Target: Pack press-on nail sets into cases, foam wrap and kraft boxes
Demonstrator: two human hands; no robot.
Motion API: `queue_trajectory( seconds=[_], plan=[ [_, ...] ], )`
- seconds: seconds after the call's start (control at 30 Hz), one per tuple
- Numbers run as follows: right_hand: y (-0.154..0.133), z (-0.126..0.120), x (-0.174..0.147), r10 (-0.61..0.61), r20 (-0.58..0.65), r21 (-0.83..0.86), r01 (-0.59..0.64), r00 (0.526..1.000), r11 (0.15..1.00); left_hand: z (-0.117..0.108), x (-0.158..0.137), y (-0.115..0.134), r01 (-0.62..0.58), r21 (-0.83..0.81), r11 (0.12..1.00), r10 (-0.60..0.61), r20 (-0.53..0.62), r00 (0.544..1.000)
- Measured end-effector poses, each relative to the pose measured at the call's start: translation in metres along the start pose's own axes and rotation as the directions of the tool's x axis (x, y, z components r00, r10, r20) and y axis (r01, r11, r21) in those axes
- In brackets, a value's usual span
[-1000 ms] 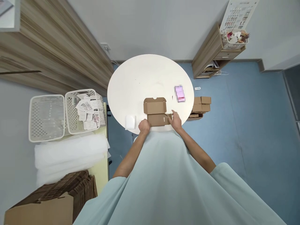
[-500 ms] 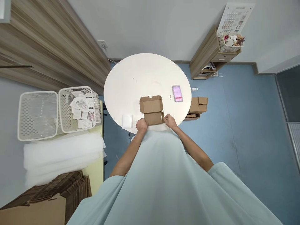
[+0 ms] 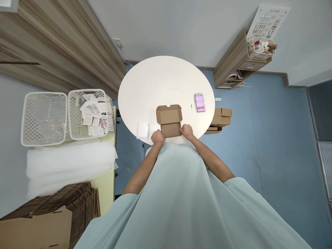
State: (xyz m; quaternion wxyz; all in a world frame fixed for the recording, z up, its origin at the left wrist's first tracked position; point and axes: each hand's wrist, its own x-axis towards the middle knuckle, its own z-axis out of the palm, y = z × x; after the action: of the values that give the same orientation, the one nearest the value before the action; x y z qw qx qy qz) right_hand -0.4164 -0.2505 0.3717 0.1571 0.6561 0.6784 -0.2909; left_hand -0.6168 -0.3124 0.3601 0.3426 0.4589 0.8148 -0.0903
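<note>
A small brown cardboard box (image 3: 169, 117) lies on the white oval table (image 3: 166, 76), its lid raised and its inside showing. My left hand (image 3: 157, 137) is closed at the box's near left corner. Around the right side wall my right hand (image 3: 186, 131) is closed, fingers curled at the edge. Left of the box, close to the table's near edge, lies a folded white foam pouch (image 3: 143, 130). A pink-purple packet (image 3: 199, 102), blurred by pixels, sits to the right, beside a tiny dark object (image 3: 191, 106).
On the left side table stand two white baskets, one with clear bags (image 3: 44, 119) and one with cards (image 3: 94, 116). White foam sheets (image 3: 70, 159) and stacked flat cardboard (image 3: 77, 204) lie nearer me. Brown boxes (image 3: 221, 117) stand right of the table, a wooden cabinet (image 3: 233, 65) behind.
My right hand has closed further around the box's right side, whose flap now stands more upright. The whole view has shifted slightly.
</note>
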Motion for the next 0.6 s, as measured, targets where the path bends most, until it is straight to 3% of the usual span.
queue_trajectory(
  seconds=[0.33, 0.5, 0.6],
  plan=[
    [-0.011, 0.005, -0.001, -0.006, -0.001, -0.013, 0.006, 1.000, 1.000, 0.001, 0.000, -0.009, -0.018, -0.022, 1.000, 0.019, 0.012, 1.000],
    [-0.004, 0.003, -0.008, 0.001, -0.023, 0.020, 0.000, 1.000, 1.000, -0.004, 0.001, -0.020, -0.019, -0.137, 0.990, 0.022, 0.024, 0.999],
    [0.003, 0.002, -0.015, 0.027, -0.055, 0.052, -0.024, 0.998, 0.998, -0.016, 0.005, -0.043, -0.021, -0.239, 0.971, 0.001, -0.083, 0.997]
  ],
)
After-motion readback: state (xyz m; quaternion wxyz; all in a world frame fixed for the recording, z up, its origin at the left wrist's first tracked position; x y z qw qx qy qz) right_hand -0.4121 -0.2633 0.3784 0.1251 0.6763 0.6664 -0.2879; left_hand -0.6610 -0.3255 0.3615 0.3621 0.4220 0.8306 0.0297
